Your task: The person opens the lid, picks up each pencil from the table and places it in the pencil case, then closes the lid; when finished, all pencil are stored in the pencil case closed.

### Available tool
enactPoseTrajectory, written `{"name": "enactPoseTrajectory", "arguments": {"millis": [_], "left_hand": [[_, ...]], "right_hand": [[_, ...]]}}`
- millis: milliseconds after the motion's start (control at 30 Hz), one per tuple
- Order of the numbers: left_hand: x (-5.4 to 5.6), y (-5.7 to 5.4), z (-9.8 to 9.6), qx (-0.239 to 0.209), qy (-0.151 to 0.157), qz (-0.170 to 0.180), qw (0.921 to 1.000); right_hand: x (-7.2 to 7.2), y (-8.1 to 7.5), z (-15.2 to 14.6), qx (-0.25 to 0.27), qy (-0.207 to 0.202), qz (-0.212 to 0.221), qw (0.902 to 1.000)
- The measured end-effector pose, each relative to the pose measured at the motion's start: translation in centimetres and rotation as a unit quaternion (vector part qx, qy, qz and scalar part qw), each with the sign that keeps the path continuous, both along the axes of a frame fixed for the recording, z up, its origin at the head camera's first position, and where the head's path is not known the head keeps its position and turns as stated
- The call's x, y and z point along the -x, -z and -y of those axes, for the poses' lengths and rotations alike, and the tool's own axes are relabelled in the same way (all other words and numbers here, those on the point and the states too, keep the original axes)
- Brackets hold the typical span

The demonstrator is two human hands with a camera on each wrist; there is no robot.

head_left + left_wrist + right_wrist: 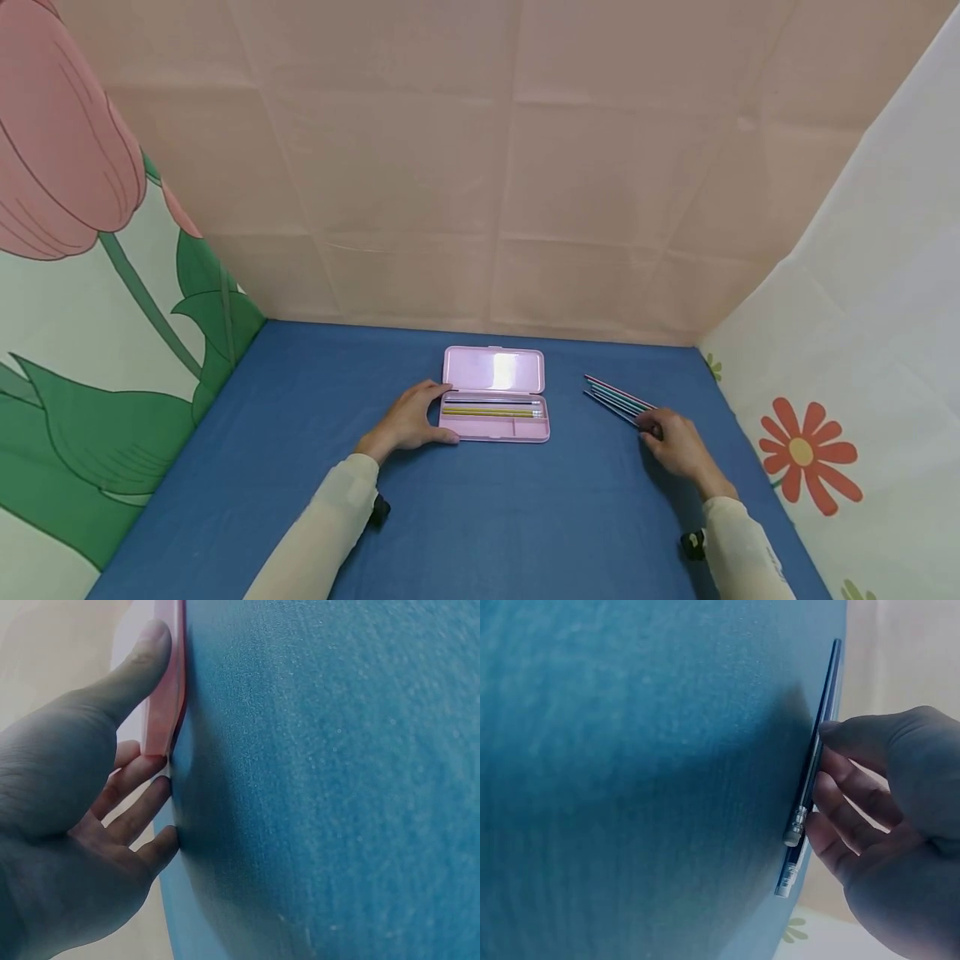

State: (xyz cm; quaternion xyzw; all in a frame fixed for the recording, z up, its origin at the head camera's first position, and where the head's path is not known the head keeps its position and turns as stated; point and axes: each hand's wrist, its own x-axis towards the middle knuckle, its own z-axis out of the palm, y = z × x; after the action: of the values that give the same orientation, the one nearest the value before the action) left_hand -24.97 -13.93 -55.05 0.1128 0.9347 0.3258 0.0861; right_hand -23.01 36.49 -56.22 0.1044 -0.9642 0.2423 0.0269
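Nearest, two pale sleeves (pixel 322 533), each with a dark device (pixel 379 510) at the wrist. Just past the left cuff, the left hand (pixel 408 419), thumb along the near wall of an open pink pencil case (pixel 480 429), fingers spread and fairly straight at its left end. Well apart to the right, the right hand (pixel 678 450), thumb and fingers pinching a bunch of slim pencils (pixel 621 399), eraser ends close to the hand, far ends angled away and leftward above the blue cloth (pixel 510 517); impossible to tell whether touching it. Inside the case, yellow pencils (pixel 487 412) lying lengthwise. Farther, the lid (pixel 480 369) folded back, glinting. At the sides, a tulip panel (pixel 60 125) on the left and a red-flower panel (pixel 801 452) on the right; behind everything, a creased beige backdrop (pixel 420 167).
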Motion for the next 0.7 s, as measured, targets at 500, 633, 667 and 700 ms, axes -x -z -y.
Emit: {"name": "enactPoseTrajectory", "arguments": {"millis": [500,633,667,700], "left_hand": [[0.0,0.1,0.0,-0.003,0.002,-0.001,1.0],[0.0,0.1,0.0,-0.001,0.002,-0.001,1.0],[0.0,0.1,0.0,0.0,0.002,0.0,1.0],[0.0,0.1,0.0,0.001,0.002,0.0,1.0]], "right_hand": [[0.0,-0.3,0.5,-0.002,-0.008,0.017,0.9998],[-0.2,-0.9,1.6,0.006,-0.014,-0.019,0.9997],[-0.2,-1.2,2.0,0.008,-0.019,-0.029,0.9994],[-0.2,-1.4,2.4,0.011,-0.026,-0.038,0.9989]]}}
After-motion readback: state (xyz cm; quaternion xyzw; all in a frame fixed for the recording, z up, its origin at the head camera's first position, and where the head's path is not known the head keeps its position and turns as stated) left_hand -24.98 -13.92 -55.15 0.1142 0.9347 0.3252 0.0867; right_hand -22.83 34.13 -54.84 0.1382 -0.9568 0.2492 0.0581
